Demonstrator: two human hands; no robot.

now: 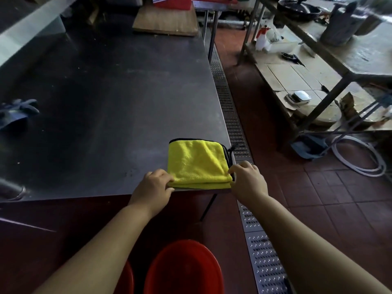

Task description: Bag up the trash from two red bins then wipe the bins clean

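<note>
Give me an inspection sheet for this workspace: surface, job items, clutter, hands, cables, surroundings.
Surface: steel table, bare metal, smudged.
Job's things: yellow cloth folded at the table's near right corner; red bin and second red bin on the floor in front of the table.
Clutter: blue gloves at the left edge; wooden board at the far end.
Hands: left hand and right hand each pinch a near corner of the cloth.
Cables: nothing seen; white hose coiled on the floor, right.
Surroundings: drain grate beside the table; second table, spray bottle on its lower shelf.

Both hands [203, 181] pinch a folded yellow cloth [198, 164] on the steel table [106, 92].
</note>
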